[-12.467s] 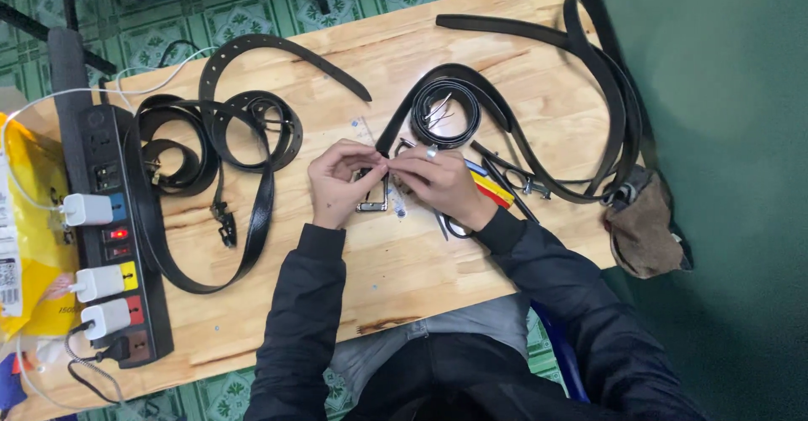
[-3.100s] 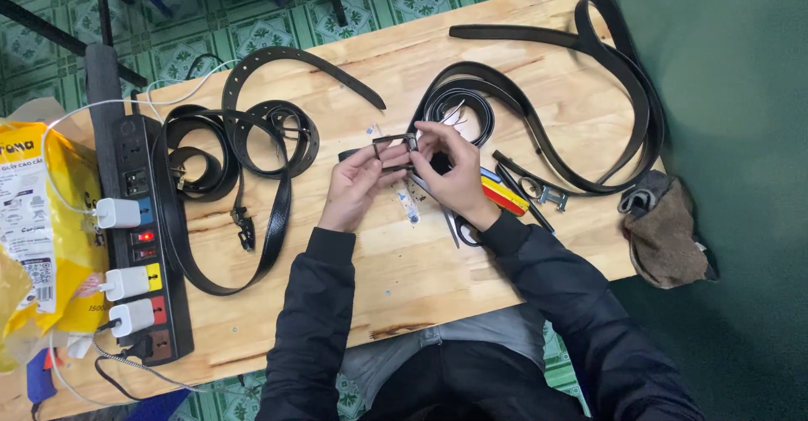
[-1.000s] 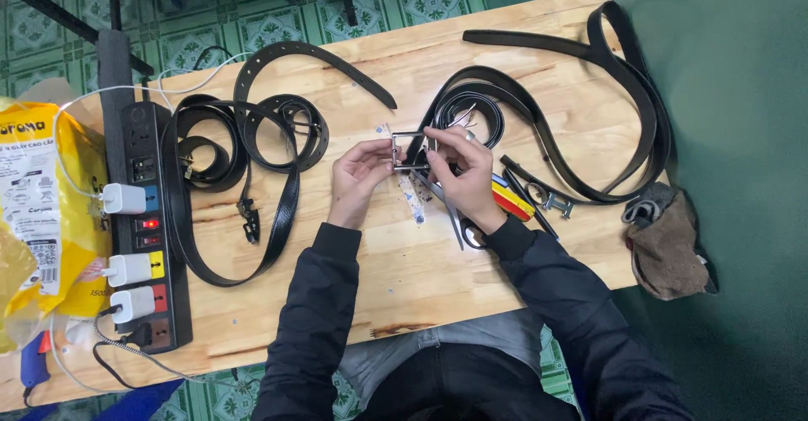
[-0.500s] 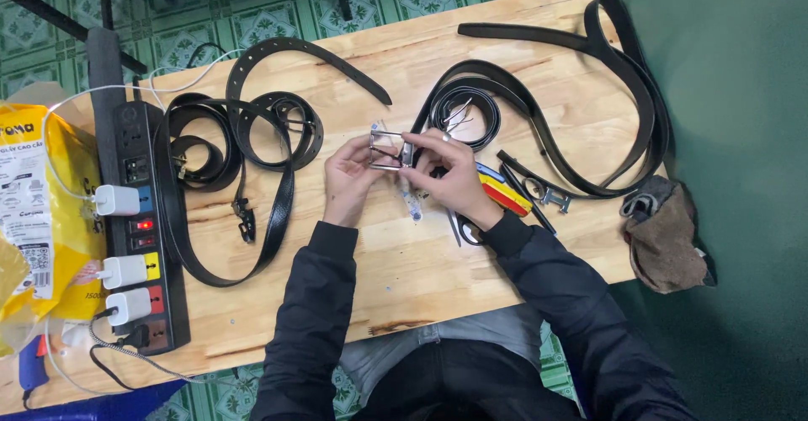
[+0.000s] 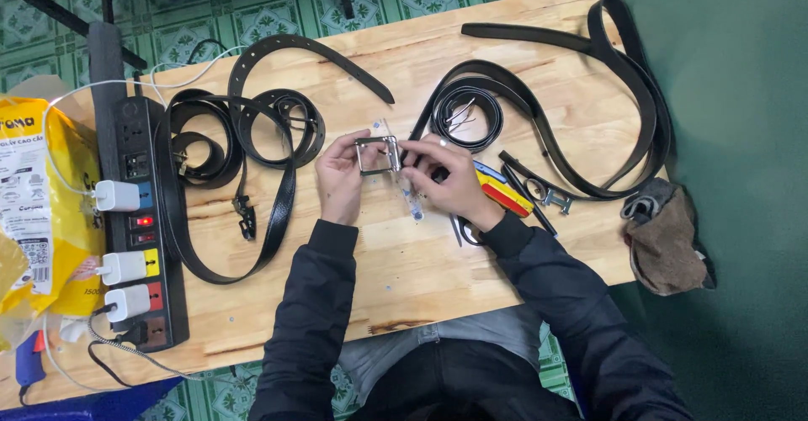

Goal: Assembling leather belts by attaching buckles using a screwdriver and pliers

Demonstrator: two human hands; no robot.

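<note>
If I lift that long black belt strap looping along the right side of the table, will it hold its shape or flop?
The long black strap will probably flop: it already lies in loose curves on the wooden table, so it looks pliable. Being long, thin and flat, it likely trails and drags its loop behind. It runs close to the brown cloth, which it might snag.

Two bare hands, the left hand (image 5: 339, 179) and the right hand (image 5: 447, 179), meet over one rectangular silver metal buckle frame (image 5: 376, 154). One pale wooden tabletop (image 5: 421, 261) carries roughly five black leather belts, coiled and overlapping so the exact number is hard to tell: three on the left (image 5: 252, 127) and two on the right (image 5: 581, 101). One long black power strip (image 5: 139, 219) holds three white plugs (image 5: 118, 195). One yellow plastic bag (image 5: 42, 211). One brown cloth pouch (image 5: 669, 236). One loose silver buckle (image 5: 551, 195).
</note>
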